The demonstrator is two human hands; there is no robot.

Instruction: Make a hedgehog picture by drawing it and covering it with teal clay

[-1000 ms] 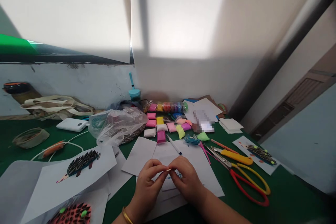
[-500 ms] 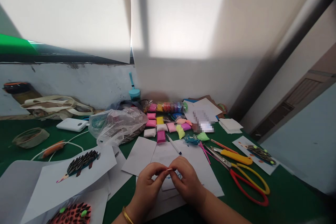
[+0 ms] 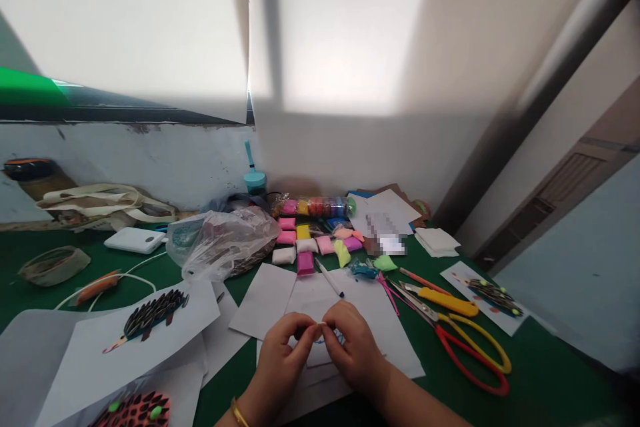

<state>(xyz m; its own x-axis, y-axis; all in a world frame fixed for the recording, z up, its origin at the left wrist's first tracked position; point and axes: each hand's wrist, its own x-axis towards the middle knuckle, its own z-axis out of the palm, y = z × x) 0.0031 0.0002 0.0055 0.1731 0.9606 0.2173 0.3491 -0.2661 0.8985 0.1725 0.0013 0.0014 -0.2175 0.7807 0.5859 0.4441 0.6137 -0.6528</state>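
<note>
Above the white paper (image 3: 395, 340), my left hand (image 3: 287, 357) and my right hand (image 3: 355, 347) meet fingertip to fingertip. Both pinch a tiny pale piece (image 3: 321, 325), mostly hidden by the fingers. Blue drawn lines show on the sheet beneath, partly covered by my right hand. A marker (image 3: 329, 278) lies on the paper beyond the hands. Farther back are clay packets in several colours, among them a magenta one (image 3: 305, 263) and a yellow-green one (image 3: 341, 253).
Scissors (image 3: 470, 343), a yellow cutter (image 3: 447, 301) and an orange pencil lie to the right. A plastic bag (image 3: 225, 240) and a white power bank (image 3: 135, 240) stand back left. Hedgehog-like seed pictures (image 3: 155, 313) lie on both sides of the green table (image 3: 555, 373).
My fingertips have drawn closer together, so less of the pale piece shows. The whole view has shifted slightly.
</note>
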